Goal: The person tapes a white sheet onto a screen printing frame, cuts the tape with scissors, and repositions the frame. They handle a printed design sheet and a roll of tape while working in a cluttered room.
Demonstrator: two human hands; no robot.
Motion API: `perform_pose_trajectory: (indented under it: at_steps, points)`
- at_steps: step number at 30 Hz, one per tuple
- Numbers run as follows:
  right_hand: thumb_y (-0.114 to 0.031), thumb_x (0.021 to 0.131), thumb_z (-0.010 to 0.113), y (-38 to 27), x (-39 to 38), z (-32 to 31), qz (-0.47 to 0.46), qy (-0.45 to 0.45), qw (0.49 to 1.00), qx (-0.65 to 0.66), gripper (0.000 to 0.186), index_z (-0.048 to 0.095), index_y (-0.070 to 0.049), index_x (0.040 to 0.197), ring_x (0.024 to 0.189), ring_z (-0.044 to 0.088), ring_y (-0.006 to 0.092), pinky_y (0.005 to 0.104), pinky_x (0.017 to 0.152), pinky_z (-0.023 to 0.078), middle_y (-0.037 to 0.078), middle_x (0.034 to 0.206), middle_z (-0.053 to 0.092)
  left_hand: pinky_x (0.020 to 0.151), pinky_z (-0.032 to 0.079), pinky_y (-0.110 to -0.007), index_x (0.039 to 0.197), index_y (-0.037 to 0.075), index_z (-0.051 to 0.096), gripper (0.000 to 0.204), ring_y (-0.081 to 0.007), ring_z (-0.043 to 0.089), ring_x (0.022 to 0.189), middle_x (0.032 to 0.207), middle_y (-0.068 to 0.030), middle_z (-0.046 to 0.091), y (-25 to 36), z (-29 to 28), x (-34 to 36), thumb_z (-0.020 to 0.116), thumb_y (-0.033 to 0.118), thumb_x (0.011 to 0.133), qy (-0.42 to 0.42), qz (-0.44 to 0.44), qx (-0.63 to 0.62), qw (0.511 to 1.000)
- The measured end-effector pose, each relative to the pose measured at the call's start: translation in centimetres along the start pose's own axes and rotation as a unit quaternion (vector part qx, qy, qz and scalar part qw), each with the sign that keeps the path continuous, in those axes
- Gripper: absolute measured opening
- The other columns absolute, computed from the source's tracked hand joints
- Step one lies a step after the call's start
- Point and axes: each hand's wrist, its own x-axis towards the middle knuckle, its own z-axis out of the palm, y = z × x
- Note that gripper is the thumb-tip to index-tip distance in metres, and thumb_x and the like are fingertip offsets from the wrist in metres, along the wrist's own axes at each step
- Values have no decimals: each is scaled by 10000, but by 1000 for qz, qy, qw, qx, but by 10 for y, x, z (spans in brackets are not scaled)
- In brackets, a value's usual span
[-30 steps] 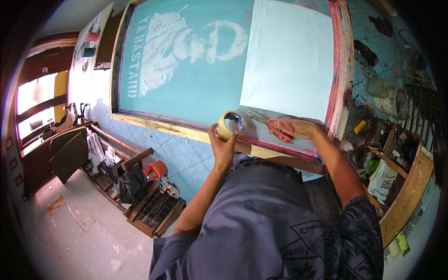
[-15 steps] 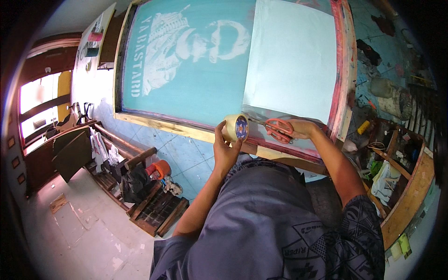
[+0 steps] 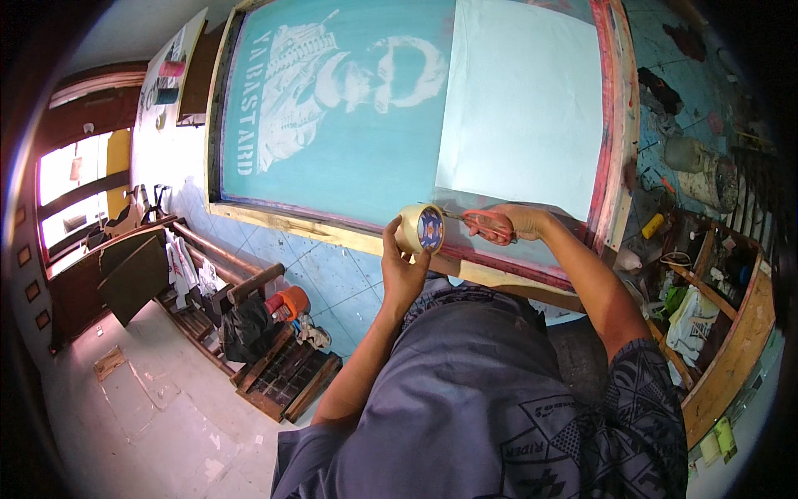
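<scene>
My left hand [image 3: 403, 274] grips a roll of yellowish packing tape [image 3: 409, 226], its patterned core facing right. My right hand [image 3: 524, 224] holds scissors with orange handles [image 3: 490, 231], the blade tips reaching to the tape roll's edge. Both hands are over the lower edge of a screen printing frame [image 3: 307, 229] with teal mesh [image 3: 274, 187] bearing a pale stencil of a portrait and lettering. A white sheet [image 3: 519, 100] covers the screen's right part, just above my right hand.
At the left, a white board [image 3: 170, 125], a window [image 3: 71, 200] and a wooden rack [image 3: 295, 382] with bags and an orange bucket [image 3: 295, 303] stand. At the right, a curved wooden shelf [image 3: 723, 366] holds clutter, with containers [image 3: 698, 183] farther back.
The tape roll has turned from showing its open ring to showing its patterned side. My right hand has shifted slightly up and left, bringing the scissors against the roll.
</scene>
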Motion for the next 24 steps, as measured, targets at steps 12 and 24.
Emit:
perform_pose_trajectory:
  at_steps: [12,24]
  points:
    - [-232,927,587,16,11,10,45,20,989,-140,206,595,-46,1016,597,452,75,239,499,365,-22,742,527,845,508,-301,1407,55,263,704,-197,571,1050,1148,-141,506,11,-33,-27,617,-109,821,51,-23,-105,993]
    - [-309,796,719,-42,-58,22,-187,570,544,-586,591,518,-28,1276,1048,602,350,435,833,489,190,1130,615,965,426,-332,1418,75,241,694,-203,519,1146,1220,-164,514,16,-107,-92,621,-66,854,187,-33,-161,968]
